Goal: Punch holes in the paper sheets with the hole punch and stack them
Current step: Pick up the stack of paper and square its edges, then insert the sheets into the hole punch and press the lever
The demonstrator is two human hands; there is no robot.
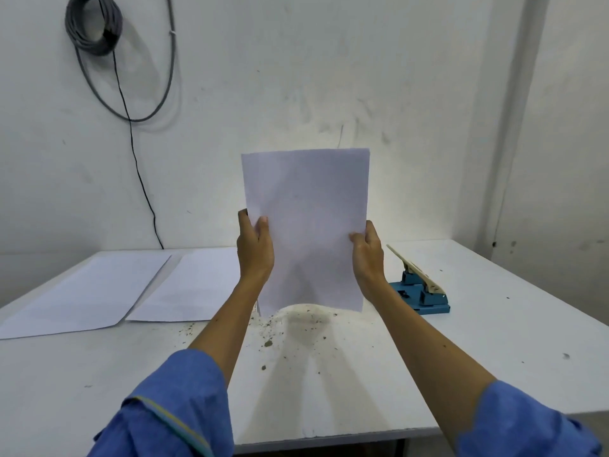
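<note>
Left hand and right hand grip an upright sheet at frame centre. The punch sits lower right on the surface.

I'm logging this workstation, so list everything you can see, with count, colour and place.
White rectangular paper sheets held upright: count unclear, white, centre, above the table.
Flat white paper sheets: two, white, table's left, side by side.
Blue metal hole punch with cream lever: one, table's right.
White table: one, speckled with dark debris at centre.
Coiled grey cable: one, wall, upper left.
Thin black wire: one, hanging down the wall.
Left hand: gripping sheets' left edge.
Right hand: gripping right edge.
Blue sleeves: two, bottom.
</note>
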